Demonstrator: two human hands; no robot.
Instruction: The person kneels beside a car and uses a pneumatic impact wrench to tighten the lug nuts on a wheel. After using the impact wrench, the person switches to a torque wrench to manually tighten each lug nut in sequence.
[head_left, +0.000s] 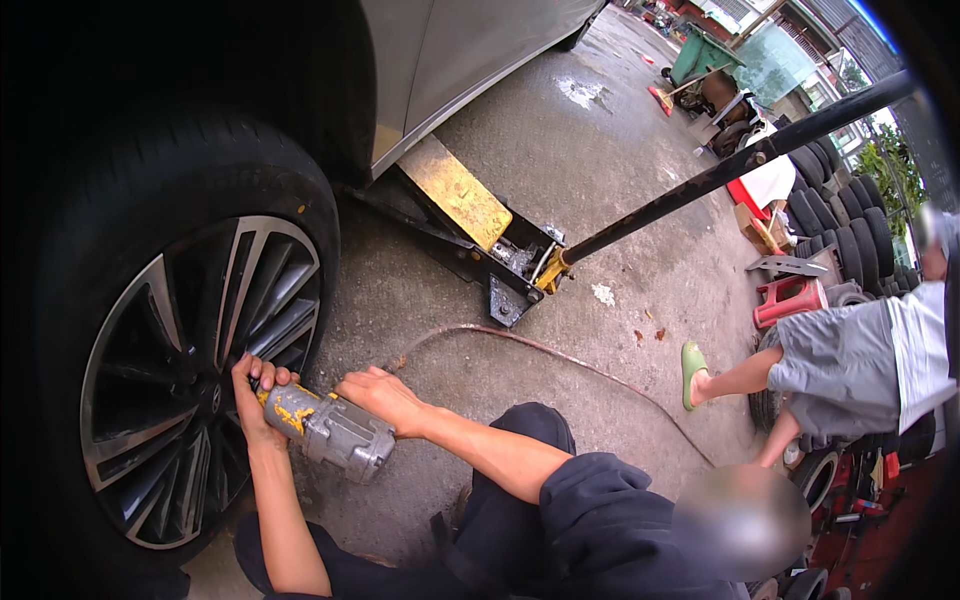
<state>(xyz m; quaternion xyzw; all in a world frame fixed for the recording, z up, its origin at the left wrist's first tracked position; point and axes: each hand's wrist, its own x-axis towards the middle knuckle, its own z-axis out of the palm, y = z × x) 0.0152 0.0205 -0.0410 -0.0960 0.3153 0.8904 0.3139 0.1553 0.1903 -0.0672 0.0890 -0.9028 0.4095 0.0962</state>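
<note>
A grey air impact wrench (pixel 345 435) with worn yellow patches is held level against the wheel (pixel 215 390), near its hub. My left hand (pixel 262 395) is closed around the front end of the wrench, its fingers curled over the top beside the spokes. On the far side of the tool body, my right hand (pixel 380 398) is wrapped around what looks like the handle; its fingertips are hidden. From near that hand a thin air hose (pixel 540 347) runs across the ground. The socket end and the wheel nut are hidden by my left hand and the tool.
Beside the tyre, a yellow and black floor jack (pixel 455 195) reaches under the silver car (pixel 470 60), its long black handle (pixel 720 170) slanting up. A person in grey shorts (pixel 835 360) stands at the right, near a red stool (pixel 790 300) and stacked tyres (pixel 860 240).
</note>
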